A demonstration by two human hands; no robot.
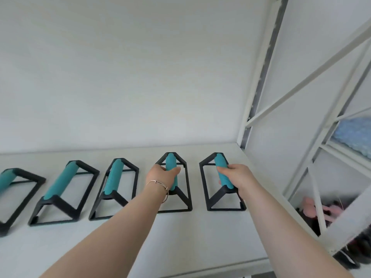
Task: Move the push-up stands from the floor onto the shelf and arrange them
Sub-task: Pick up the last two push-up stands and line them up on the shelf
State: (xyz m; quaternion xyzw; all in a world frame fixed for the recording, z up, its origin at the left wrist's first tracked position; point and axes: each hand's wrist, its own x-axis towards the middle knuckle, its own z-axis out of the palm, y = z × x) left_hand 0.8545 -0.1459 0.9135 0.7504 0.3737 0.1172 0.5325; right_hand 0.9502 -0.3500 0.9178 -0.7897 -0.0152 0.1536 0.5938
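Several push-up stands with black frames and teal foam handles stand in a row on the white shelf (200, 243). My left hand (162, 176) grips the teal handle of the fourth stand (171, 163). My right hand (235, 174) grips the handle of the rightmost stand (220, 160). Both of these stands sit with their bases on the shelf board. To the left stand three more: one (113, 177), another (60, 185), and one cut off by the left frame edge (8, 177).
A white wall backs the shelf. The shelf's white upright post (259, 77) and diagonal braces (313, 77) rise at the right. Beyond them, lower shelves hold a blue bumpy item (353, 135) and pink and dark things (329, 213).
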